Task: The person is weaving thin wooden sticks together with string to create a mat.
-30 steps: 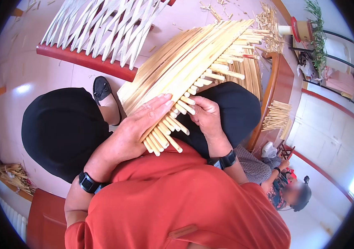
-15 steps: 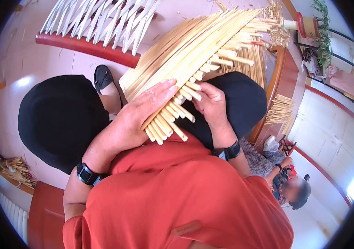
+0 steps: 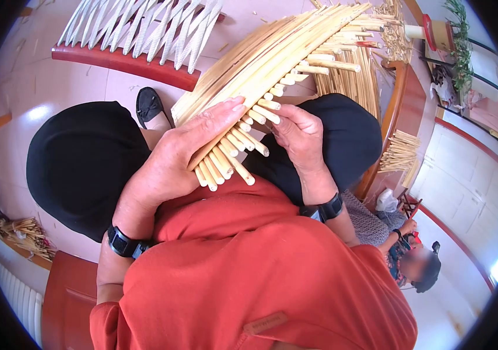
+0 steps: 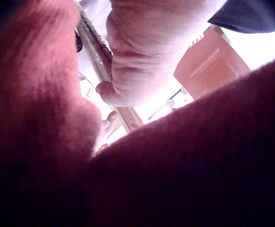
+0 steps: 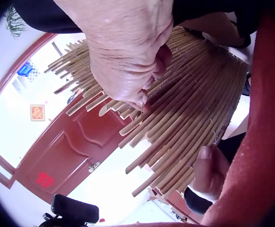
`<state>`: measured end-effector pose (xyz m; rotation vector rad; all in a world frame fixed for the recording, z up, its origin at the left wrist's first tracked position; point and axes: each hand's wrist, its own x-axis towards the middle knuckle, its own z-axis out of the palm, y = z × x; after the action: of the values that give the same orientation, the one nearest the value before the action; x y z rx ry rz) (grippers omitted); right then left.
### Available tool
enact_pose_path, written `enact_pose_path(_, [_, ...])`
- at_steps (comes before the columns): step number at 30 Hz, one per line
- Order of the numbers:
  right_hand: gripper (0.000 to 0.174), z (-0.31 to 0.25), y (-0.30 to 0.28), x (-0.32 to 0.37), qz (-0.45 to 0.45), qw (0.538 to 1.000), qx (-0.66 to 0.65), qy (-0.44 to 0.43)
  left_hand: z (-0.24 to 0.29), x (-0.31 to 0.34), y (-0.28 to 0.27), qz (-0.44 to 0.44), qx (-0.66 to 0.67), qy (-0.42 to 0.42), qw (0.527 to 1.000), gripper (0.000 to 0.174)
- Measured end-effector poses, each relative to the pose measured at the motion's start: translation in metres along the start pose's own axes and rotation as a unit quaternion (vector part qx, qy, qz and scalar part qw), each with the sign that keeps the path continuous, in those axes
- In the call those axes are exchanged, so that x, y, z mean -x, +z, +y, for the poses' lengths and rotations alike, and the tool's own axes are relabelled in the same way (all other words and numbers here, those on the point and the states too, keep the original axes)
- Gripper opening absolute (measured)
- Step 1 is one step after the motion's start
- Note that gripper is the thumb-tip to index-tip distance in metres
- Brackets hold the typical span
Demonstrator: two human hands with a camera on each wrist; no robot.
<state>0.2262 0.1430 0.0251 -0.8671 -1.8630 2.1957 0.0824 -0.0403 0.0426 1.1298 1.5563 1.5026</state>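
A fan-shaped mat of pale stalks [image 3: 272, 58], bound side by side with uneven cut ends, lies slanting across the lap. Its lower left part is in my left hand [image 3: 202, 137], fingers across the upper face. In the right wrist view the left thumb [image 5: 204, 165] presses the underside, near a bit of thread [image 5: 216, 137]. Close by the cut ends, my right hand [image 3: 301, 137] has its thumb and fingertips pinched together. A thin needle-like piece [image 5: 142, 109] shows at those fingertips. The left wrist view is mostly covered by red cloth [image 4: 175, 165]; part of the left hand [image 4: 144, 52] shows at the mat's edge.
A red-framed stool with white woven straps [image 3: 138, 35] stands beyond the left knee. More stalks [image 3: 354, 76] lie past the right knee, with a short bundle [image 3: 399, 150] near the wooden furniture. Another person [image 3: 406, 256] sits at the right.
The mat and both hands appear slightly higher in the head view. The right hand has shifted a little away from the stalk ends; the left hand keeps its hold.
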Motion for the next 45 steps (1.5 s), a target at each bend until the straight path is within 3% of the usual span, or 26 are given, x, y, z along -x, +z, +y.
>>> enact_pose_path(24, [0.018,0.000,0.006,0.003,0.015,1.000,-0.014,0.014,0.007,-0.002,-0.005,-0.036,-0.029,-0.019,0.999,0.073])
enact_pose_path(45, [0.016,-0.004,0.014,0.002,0.033,0.999,-0.004,0.014,0.006,0.001,-0.004,-0.018,-0.030,-0.027,0.999,0.070])
